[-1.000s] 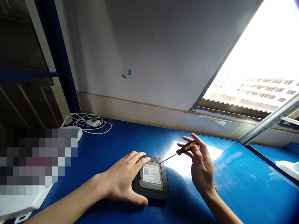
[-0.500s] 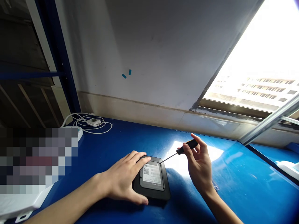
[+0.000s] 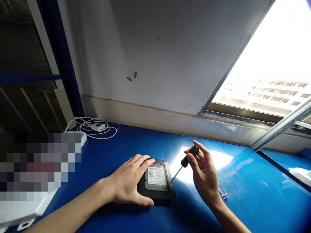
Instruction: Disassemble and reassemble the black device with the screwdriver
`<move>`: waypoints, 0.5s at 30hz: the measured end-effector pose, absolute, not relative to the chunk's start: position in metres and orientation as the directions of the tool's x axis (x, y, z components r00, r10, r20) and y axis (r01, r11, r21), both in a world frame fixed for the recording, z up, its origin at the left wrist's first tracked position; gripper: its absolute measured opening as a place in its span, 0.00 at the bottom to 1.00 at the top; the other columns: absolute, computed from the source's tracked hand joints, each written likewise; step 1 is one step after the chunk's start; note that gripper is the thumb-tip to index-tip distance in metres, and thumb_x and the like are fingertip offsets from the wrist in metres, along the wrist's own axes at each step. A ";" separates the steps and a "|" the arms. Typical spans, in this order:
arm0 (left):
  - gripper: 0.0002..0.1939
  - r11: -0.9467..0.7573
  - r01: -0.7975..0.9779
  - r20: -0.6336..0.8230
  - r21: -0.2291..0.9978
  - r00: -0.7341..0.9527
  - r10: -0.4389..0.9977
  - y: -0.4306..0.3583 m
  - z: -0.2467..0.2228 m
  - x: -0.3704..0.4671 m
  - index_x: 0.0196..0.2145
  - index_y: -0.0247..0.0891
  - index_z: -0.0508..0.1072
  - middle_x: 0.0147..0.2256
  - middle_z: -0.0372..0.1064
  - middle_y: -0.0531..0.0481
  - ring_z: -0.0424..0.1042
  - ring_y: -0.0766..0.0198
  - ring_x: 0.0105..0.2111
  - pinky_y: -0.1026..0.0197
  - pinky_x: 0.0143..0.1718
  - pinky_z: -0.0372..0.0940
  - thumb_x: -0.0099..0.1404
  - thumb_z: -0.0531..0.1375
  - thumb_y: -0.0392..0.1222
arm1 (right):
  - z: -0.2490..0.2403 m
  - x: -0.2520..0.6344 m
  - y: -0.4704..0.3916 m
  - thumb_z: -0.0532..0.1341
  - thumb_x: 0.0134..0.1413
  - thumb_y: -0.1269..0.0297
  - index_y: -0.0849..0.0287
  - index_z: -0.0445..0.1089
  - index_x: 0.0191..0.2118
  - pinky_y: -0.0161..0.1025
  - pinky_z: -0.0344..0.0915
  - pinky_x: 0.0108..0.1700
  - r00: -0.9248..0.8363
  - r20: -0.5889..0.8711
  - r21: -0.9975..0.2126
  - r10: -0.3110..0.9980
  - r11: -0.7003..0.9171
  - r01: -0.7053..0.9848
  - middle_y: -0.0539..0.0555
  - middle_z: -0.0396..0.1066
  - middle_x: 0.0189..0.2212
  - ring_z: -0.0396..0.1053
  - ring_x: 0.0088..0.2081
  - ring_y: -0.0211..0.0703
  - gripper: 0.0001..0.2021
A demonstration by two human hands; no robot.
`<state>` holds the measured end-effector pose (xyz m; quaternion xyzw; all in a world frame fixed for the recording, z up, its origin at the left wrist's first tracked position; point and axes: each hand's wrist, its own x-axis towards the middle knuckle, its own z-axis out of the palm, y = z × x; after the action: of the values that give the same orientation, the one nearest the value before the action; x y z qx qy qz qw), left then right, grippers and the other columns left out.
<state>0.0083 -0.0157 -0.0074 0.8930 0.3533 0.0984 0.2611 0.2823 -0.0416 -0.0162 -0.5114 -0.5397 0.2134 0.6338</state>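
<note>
A black square device (image 3: 160, 194) with a white printed label (image 3: 156, 176) lies on the blue table. My left hand (image 3: 128, 181) is spread over its left side, fingertips on the far edge and thumb along the near edge, bracing it. My right hand (image 3: 202, 168) is closed round the black and yellow handle of a screwdriver (image 3: 189, 156). The screwdriver slants down to the left, and its tip meets the device near the label panel's near right corner.
Small slender clear items (image 3: 223, 191) lie right of my right wrist. A white cable with a plug (image 3: 97, 127) is coiled at the back left, by a white appliance (image 3: 46, 204). A metal bar (image 3: 279, 127) crosses the right side.
The screwdriver tip has moved from the device's far right corner to the near right corner of its panel. My right hand has shifted slightly left and the handle is steeper.
</note>
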 end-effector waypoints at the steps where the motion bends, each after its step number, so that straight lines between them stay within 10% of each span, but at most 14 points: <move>1: 0.59 -0.612 0.578 -0.006 0.540 0.730 0.684 -0.015 -0.007 0.008 0.72 0.39 0.55 0.71 0.51 0.34 0.52 0.35 0.70 0.34 0.69 0.54 0.51 0.73 0.63 | -0.017 0.282 -0.042 0.67 0.61 0.49 0.49 0.67 0.60 0.41 0.81 0.34 0.317 0.469 -0.877 0.824 0.392 0.279 0.52 0.77 0.38 0.79 0.34 0.43 0.25; 15: 0.59 -0.603 0.599 -0.023 0.527 0.720 0.694 -0.014 -0.010 0.008 0.72 0.41 0.55 0.72 0.51 0.37 0.51 0.36 0.70 0.35 0.69 0.54 0.50 0.73 0.65 | -0.009 0.280 -0.048 0.67 0.63 0.53 0.49 0.68 0.58 0.39 0.82 0.32 0.260 0.550 -0.823 0.794 0.460 0.334 0.51 0.78 0.37 0.80 0.32 0.42 0.20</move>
<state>0.0076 -0.0141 -0.0099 0.8906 0.3630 0.0921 0.2582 0.2801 -0.0476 -0.0094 -0.4860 -0.5802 0.1834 0.6274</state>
